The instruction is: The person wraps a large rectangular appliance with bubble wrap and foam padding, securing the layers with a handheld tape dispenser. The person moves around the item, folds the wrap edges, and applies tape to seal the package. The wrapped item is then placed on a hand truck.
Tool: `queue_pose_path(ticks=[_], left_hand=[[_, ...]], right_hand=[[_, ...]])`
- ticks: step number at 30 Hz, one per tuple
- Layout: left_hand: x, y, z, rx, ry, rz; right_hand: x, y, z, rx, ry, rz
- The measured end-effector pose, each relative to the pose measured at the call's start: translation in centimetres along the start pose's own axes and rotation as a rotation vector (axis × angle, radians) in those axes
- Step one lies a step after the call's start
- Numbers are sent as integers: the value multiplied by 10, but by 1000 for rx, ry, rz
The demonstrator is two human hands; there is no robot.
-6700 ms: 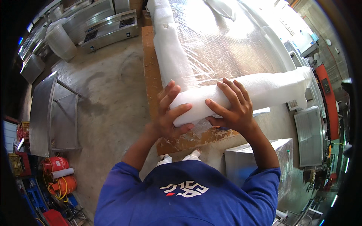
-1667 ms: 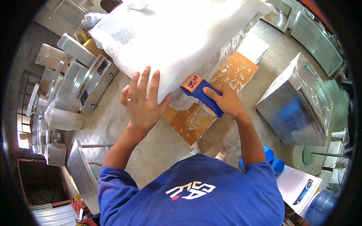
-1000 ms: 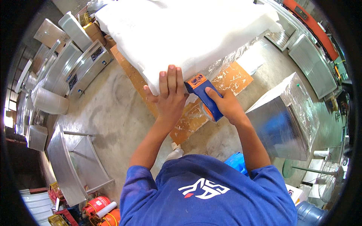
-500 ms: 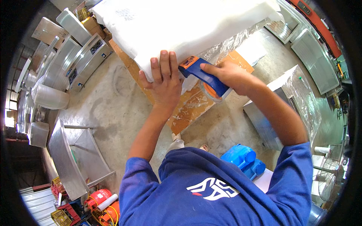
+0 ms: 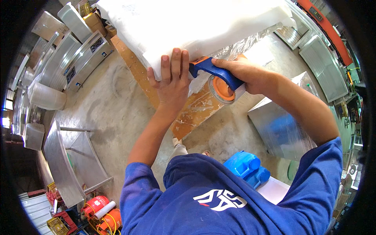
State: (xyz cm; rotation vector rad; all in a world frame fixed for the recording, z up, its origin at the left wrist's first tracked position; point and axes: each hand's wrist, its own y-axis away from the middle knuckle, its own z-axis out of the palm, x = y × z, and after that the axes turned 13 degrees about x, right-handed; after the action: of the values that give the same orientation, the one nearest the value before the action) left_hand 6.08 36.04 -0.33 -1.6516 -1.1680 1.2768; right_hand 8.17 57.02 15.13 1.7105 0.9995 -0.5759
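In the head view, the left hand (image 5: 172, 84) lies flat with its fingers extended, grasping nothing, against the near corner of a large white foam-wrapped block (image 5: 184, 29), which spreads out beyond both hands. The right hand (image 5: 252, 74) is closed around a blue and orange tape dispenser (image 5: 219, 72), its head just beside the left fingertips and its tape roll (image 5: 221, 91) hanging below the right fingers; whether any tape is stuck to the foam, I cannot tell. Clear plastic film (image 5: 244, 44) shows along the block's edge beyond the right hand. A scuffed brown board (image 5: 200, 111) lies beneath, between the hands and nearer the person, the left hand and the dispenser hiding part of it. To the right of the right hand stands a film-wrapped metal box (image 5: 276, 123), partly screened by the right forearm. Blue containers (image 5: 243, 164) sit below the right hand, near the person. Well left of the left hand are a grey metal table (image 5: 62, 162) and, nearer the person, orange-red cylinders (image 5: 98, 204); a metal burner unit (image 5: 87, 62) stands farther off, up and left.
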Motion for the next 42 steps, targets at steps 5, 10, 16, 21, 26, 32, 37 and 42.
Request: queue_pose_path(ticks=[5,10,16,21,26,32,37,42], left_hand=[[2,2,7,81,-32,-6],[5,1,8,114,-32,-34],[7,0,14,174,-30,-60],[7,2,3,92,-47,-84],[8,1,8,102,-16,-87],[-1,7,7,57,-59,-17],[-3,1,3,78,-107,47],[-2,0,1,86,-45,24]], right_hand=[[33,-25,2,-121,-193,46],[74,-20,27,-119,-566,107],[143,-36,61,-324,-1062,104],[135,-6,56,-68,-506,-235],[183,-28,74,134,-439,-391],[203,-22,81,132,-555,-398],[179,-27,65,252,-649,-585],[125,-33,58,286,-622,-776]])
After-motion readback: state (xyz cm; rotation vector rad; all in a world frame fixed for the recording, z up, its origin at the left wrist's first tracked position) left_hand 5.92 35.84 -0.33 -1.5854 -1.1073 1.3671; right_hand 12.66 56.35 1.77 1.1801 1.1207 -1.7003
